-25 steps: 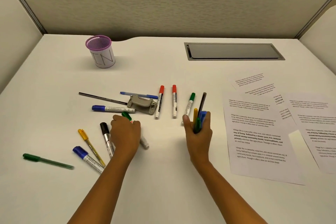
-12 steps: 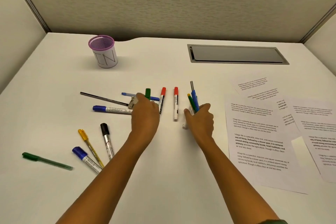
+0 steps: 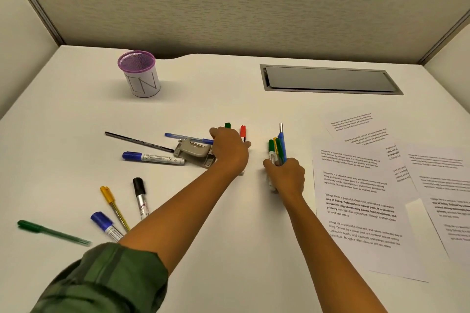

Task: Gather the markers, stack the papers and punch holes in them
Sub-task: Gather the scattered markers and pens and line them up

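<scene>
My left hand (image 3: 230,150) curls over markers at the desk's middle; a green cap (image 3: 227,125) and a red cap (image 3: 243,131) stick out beyond its fingers. It lies just right of the grey hole punch (image 3: 192,151). My right hand (image 3: 287,175) grips a bundle of markers and pens (image 3: 277,146), green, yellow and blue, tips pointing away from me. Printed papers (image 3: 356,201) lie spread and overlapping to the right. Loose on the left lie a blue marker (image 3: 152,157), a black marker (image 3: 140,195), a yellow pen (image 3: 113,207), another blue marker (image 3: 105,225) and a green pen (image 3: 52,232).
A purple mesh cup (image 3: 140,73) with a white label stands at the back left. A dark thin pen (image 3: 138,141) and a blue pen (image 3: 188,138) lie by the punch. A grey cable hatch (image 3: 330,80) sits in the desk at the back right, before the partition wall.
My left hand lifted a green marker from the lower left and moved right onto the red markers. My right hand took up another green marker; one red marker is no longer visible.
</scene>
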A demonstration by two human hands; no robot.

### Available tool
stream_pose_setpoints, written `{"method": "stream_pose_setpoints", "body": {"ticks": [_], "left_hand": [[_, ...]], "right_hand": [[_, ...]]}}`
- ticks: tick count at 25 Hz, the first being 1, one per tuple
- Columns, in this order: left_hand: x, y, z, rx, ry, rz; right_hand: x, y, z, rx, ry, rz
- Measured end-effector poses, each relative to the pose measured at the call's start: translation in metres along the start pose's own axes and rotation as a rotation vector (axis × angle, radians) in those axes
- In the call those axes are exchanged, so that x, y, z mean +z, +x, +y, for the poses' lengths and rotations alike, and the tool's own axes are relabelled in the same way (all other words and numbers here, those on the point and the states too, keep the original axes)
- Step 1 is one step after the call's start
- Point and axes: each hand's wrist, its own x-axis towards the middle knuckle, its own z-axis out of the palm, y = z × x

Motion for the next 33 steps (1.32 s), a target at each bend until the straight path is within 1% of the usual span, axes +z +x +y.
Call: {"method": "stream_pose_setpoints", "body": {"ticks": [2,6,8,12,14,17,19,21,22,24,27,30,31,33], "left_hand": [[0.005,0.003,0.007,0.004,0.021,-0.005],[0.018,0.000,0.016,-0.039,-0.001,-0.033],[0.020,-0.002,0.019,-0.057,0.061,-0.055],[0.019,-0.007,0.022,-0.037,0.207,-0.110],[0.017,-0.009,0.023,-0.023,0.167,-0.146],[0.014,-0.016,0.018,0.004,0.092,-0.170],[0.015,-0.021,0.013,0.017,0.078,-0.160],[0.014,-0.023,0.008,0.027,0.018,-0.186],[0.013,-0.024,0.007,0.037,-0.035,-0.220],[0.009,-0.024,0.004,0.051,-0.228,-0.285],[0.006,-0.033,0.000,0.030,-0.661,-0.342],[0.002,-0.045,-0.003,-0.108,-1.174,-0.472],[0.000,-0.050,-0.002,-0.172,-1.306,-0.509],[-0.004,-0.058,0.000,-0.256,-1.481,-0.543]], "right_hand": [[-0.004,0.003,0.003,0.009,0.066,-0.031],[-0.006,0.001,0.009,-0.103,0.007,-0.105],[-0.006,0.000,0.009,-0.124,0.012,-0.182],[-0.007,-0.007,0.001,-0.070,0.152,-0.341],[-0.006,-0.012,-0.003,-0.064,0.201,-0.370],[-0.002,-0.016,-0.008,-0.075,0.256,-0.371],[-0.001,-0.018,-0.011,-0.058,0.260,-0.371],[0.001,-0.020,-0.012,-0.039,0.260,-0.375],[0.002,-0.022,-0.012,-0.032,0.272,-0.374],[0.005,-0.024,-0.013,-0.048,0.310,-0.368],[0.009,-0.028,-0.014,-0.114,0.329,-0.330],[0.009,-0.028,-0.015,-0.175,0.312,-0.277],[0.009,-0.029,-0.015,-0.188,0.311,-0.270],[0.009,-0.031,-0.017,-0.222,0.301,-0.259]]}}
